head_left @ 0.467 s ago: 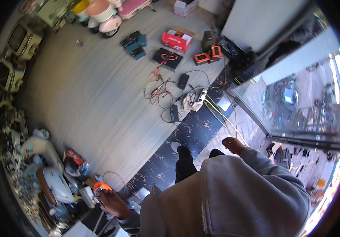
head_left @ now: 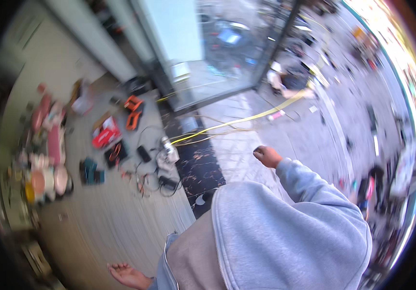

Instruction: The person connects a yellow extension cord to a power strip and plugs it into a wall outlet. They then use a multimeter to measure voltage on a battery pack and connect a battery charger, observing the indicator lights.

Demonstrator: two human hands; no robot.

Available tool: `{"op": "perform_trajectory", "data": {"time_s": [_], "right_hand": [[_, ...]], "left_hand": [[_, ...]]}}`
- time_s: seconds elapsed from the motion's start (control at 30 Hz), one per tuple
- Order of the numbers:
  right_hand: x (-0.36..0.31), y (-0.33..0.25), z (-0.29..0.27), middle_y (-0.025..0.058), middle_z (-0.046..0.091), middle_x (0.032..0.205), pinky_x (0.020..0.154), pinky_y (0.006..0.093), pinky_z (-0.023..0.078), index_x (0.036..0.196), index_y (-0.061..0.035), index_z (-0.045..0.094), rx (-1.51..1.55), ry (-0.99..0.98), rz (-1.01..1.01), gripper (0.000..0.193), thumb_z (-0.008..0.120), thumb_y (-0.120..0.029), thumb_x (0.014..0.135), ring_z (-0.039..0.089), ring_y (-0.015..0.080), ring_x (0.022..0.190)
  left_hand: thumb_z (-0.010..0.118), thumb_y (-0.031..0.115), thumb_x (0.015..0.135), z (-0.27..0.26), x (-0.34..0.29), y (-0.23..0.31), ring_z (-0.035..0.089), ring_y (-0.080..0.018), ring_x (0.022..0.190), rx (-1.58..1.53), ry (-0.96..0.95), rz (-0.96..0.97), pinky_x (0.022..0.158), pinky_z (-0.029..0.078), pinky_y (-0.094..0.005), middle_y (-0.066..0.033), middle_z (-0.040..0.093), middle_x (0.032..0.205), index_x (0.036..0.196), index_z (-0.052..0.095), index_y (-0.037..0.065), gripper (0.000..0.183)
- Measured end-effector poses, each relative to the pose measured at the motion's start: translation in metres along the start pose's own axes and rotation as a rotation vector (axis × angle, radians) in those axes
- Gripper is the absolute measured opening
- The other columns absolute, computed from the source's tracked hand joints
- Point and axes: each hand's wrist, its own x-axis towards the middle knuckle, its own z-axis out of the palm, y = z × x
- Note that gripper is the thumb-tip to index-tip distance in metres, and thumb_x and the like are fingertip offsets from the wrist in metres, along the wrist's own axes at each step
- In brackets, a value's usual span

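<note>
Low in the head view, my left hand [head_left: 128, 276] hangs over the grey wood-look floor [head_left: 111, 232], palm turned up. Its fingers are stretched out and nothing lies in them. My right hand [head_left: 267, 156] is held out over the pale tiles [head_left: 230, 166], its fingers curled into a loose fist. Whatever it may hold is hidden. Closest to the right hand runs a yellow cable [head_left: 246, 118], lying across the tiles beyond it.
A glass door [head_left: 239, 53] stands ahead, beside a dark marble threshold [head_left: 200, 166]. Tangled cables with black adapters [head_left: 168, 182], a red box [head_left: 106, 133], orange-and-black cases [head_left: 133, 112] and teal cases [head_left: 91, 171] lie on the floor. Pink scooters [head_left: 53, 140] stand left; scattered clutter lies right.
My view has swung right, toward the glass door and tiled area. My left hand, before beside an orange object and a scooter, is away from them with fingers spread. My right hand remains curled.
</note>
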Motion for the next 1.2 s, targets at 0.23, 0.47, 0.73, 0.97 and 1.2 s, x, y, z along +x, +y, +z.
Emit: {"op": "perform_trajectory", "data": {"time_s": [0.23, 0.47, 0.73, 0.97, 1.2], "right_hand": [[-0.220, 0.191, -0.015, 0.0225, 0.068, 0.101, 0.086, 0.0425, 0.049, 0.102, 0.0010, 0.068, 0.225, 0.310, 0.685, 0.037, 0.057, -0.031, 0.088, 0.064, 0.0371, 0.097], [-0.364, 0.234, 0.065, 0.0229, 0.067, 0.103, 0.088, 0.0420, 0.048, 0.102, 0.0017, 0.068, 0.482, 0.510, 1.066, 0.038, 0.058, -0.032, 0.088, 0.062, 0.0362, 0.101], [-0.399, 0.200, 0.152, 0.0219, 0.069, 0.097, 0.084, 0.0420, 0.049, 0.103, 0.0029, 0.067, 0.873, 0.845, 1.323, 0.041, 0.059, -0.034, 0.088, 0.065, 0.0364, 0.094], [-0.382, 0.195, 0.270, 0.0225, 0.069, 0.093, 0.081, 0.0437, 0.050, 0.096, 0.0025, 0.070, 0.832, 0.835, 1.421, 0.043, 0.061, -0.038, 0.087, 0.066, 0.0357, 0.092], [-0.362, 0.300, 0.426, 0.0218, 0.068, 0.101, 0.086, 0.0440, 0.049, 0.097, -0.0018, 0.071, 1.035, 0.794, 1.539, 0.042, 0.061, -0.041, 0.084, 0.064, 0.0379, 0.098]], "left_hand": [[0.050, 0.022, 0.096, 0.189, -0.064, -0.043, 0.052, -0.0175, 0.073, 0.059, -0.716, -0.190, 0.067, 0.044, -0.0301, -0.0044, 0.057, 0.083, 0.095, 0.058, 0.005, 0.019], [0.051, 0.023, 0.098, 0.336, -0.182, -0.116, 0.047, -0.0123, 0.069, 0.172, -1.138, -0.323, 0.064, 0.041, -0.0259, -0.0017, 0.053, 0.081, 0.110, 0.056, 0.002, 0.025], [0.045, 0.021, 0.101, 0.480, -0.340, -0.197, 0.045, -0.0090, 0.070, 0.141, -1.618, -0.454, 0.064, 0.040, -0.0232, -0.0001, 0.052, 0.083, 0.113, 0.056, 0.004, 0.023], [0.045, 0.021, 0.101, 0.511, -0.498, -0.257, 0.047, -0.0088, 0.070, 0.173, -1.920, -0.651, 0.063, 0.040, -0.0233, -0.0005, 0.053, 0.083, 0.112, 0.056, 0.004, 0.023], [0.045, 0.020, 0.101, 0.495, -0.691, -0.309, 0.049, -0.0092, 0.070, 0.111, -2.144, -0.816, 0.064, 0.042, -0.0244, -0.0012, 0.054, 0.083, 0.110, 0.057, 0.004, 0.022]]}}
